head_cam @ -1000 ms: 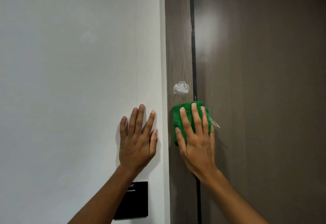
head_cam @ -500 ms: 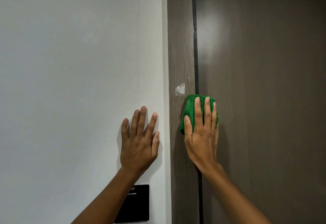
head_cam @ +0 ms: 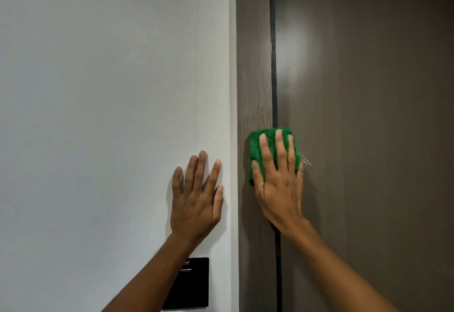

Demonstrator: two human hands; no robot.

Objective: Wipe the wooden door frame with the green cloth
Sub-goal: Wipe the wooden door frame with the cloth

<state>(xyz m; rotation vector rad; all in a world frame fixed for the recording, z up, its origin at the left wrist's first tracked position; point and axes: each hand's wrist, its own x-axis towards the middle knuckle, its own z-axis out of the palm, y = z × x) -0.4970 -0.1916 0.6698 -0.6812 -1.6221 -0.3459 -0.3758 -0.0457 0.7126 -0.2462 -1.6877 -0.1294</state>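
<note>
Hands both raised, palms flat forward. Right hand (head_cam: 278, 184) spread over the green cloth (head_cam: 271, 144), fingers splayed, pressing the folded pad against the wooden door frame (head_cam: 254, 78); not a closed grip, more a flat hold. Cloth straddles the frame's right edge and the dark gap next to the door (head_cam: 368, 115). A small pale tag (head_cam: 305, 159) pokes out at the cloth's right side. Left hand (head_cam: 196, 196) open and empty, flat on the white wall (head_cam: 98, 90), just left of the frame, bracing. Black wall plate (head_cam: 189, 284) below the left wrist, partly hidden by the forearm.

Progress, as judged: wiping is under way mid-frame. No mark shows on the frame above the cloth now; the long stretch above and the part below look unwiped or cannot be told.

Against the earlier frames: a whitish smudge sat on the frame just above the cloth; the cloth has since moved up over that spot and the smudge is no longer visible. Left hand unmoved.
</note>
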